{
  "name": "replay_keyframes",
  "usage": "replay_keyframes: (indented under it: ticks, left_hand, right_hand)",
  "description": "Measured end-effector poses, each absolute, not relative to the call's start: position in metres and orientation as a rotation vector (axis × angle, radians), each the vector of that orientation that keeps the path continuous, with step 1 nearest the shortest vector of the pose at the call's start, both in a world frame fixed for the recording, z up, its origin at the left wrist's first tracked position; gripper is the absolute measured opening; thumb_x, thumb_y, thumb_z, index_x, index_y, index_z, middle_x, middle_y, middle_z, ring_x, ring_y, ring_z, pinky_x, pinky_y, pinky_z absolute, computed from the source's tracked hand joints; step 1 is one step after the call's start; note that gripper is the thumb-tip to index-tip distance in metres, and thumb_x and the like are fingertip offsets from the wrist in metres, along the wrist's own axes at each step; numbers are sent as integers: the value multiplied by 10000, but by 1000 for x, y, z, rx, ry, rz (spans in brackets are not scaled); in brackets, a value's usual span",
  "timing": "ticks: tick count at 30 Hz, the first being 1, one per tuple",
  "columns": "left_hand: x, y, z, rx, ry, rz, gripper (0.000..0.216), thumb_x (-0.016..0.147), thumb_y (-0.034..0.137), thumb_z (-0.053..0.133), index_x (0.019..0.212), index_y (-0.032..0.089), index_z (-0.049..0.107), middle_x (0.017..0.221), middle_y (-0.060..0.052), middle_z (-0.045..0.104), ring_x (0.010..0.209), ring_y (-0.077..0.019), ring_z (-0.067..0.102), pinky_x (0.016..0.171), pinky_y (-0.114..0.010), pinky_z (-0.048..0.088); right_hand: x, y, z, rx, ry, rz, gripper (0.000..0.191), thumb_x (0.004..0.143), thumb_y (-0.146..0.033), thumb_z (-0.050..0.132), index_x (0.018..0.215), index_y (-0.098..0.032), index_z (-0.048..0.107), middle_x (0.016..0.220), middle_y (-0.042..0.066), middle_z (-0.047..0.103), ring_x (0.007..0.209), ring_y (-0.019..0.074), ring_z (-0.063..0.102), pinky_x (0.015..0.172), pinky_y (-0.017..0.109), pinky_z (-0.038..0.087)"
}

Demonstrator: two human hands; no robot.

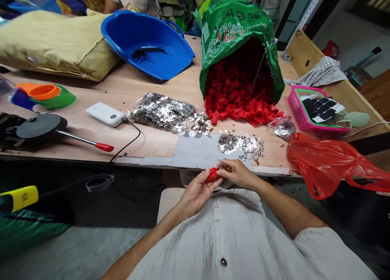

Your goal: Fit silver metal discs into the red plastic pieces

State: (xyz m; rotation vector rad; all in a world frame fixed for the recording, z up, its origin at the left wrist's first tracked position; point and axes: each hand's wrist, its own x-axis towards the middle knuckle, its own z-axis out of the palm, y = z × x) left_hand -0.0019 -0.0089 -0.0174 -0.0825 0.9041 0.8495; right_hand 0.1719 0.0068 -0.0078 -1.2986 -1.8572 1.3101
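Left hand (195, 192) grips a small red plastic part (212, 175) just below the tabletop (158, 144) edge. Right hand (239, 173) pinches a thin metal piece (224, 164) against the part.

We see red printed characters on green sack (240, 28), upper face, lying tipped on counter (158, 144); strokes too distorted for us to read. We see small pale label patch on same sack's left side, text too small. We see dark letters on yellow tool handle (21, 197) at left edge, blurred, unreadable. We find nothing else legible.
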Motion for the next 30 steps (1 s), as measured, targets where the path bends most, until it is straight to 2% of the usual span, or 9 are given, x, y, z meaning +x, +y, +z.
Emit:
replay_keyframes:
  ticks: [4,7,11,14,18,20,24,27,30]
  left_hand:
    - [-6,-11,-27,-60,925,810,121,933,159,544,926,112,656,917,-98,745,859,-176,726,943,-384,571]
    - [-12,-14,-48,19,962,717,89,913,188,586,894,111,629,882,-116,738,842,-209,734,831,-355,611]
    - [-19,-12,-82,73,1161,741,148,873,130,629,767,146,527,769,-93,701,766,-200,728,765,-334,620]
    - [-22,-8,-97,104,1262,800,210,832,64,658,778,175,487,729,-39,666,655,-154,694,734,-326,621]
    - [-25,-8,-96,133,1263,833,258,766,44,727,859,188,535,691,21,624,603,-126,670,719,-294,608]
    - [-25,-10,-89,167,1206,808,258,748,65,753,901,178,579,776,-16,667,679,-143,700,739,-283,597]
    - [-25,-16,-65,366,1063,661,269,725,134,788,965,124,666,992,-133,720,794,-188,725,721,-262,576]
    - [-22,-14,-41,558,1004,673,250,735,169,779,964,106,702,965,-141,732,826,-208,719,699,-249,564]
    - [-18,0,-24,633,1036,955,435,674,38,779,1078,177,694,1083,-97,716,955,-198,699,774,-218,550]
  right_hand:
    - [174,7,-13,-1310,-1924,1328,172,890,-331,600,896,-176,673,658,-45,560,609,95,469,571,209,337]
    - [182,18,-13,-1323,-1986,1312,204,885,-341,619,1012,-190,671,727,-34,607,623,99,509,602,220,386]
    - [202,62,-6,-1555,-1986,883,259,898,-344,613,1113,-206,659,1048,52,649,869,162,603,803,319,485]
    - [215,108,-4,-1716,-1983,565,335,928,-263,555,1253,-199,608,1364,117,498,1116,221,574,986,415,456]
    - [220,160,-7,-1782,-2087,330,371,912,-167,540,1276,-204,601,1543,92,310,1299,270,444,1074,431,393]
    - [220,177,-8,-1815,-2105,341,353,910,-162,541,1252,-196,617,1536,93,333,1284,280,450,1069,431,389]
    - [221,184,-1,-1805,-2128,408,297,904,-147,546,1178,-175,657,1356,103,538,1202,249,510,1060,398,388]
    - [219,160,10,-1698,-2054,495,300,931,-173,523,1209,-168,635,1303,108,577,1196,221,518,1063,389,385]
    - [205,110,21,-1443,-1902,918,294,962,-295,507,1218,-216,628,1289,90,597,1105,203,578,960,391,464]
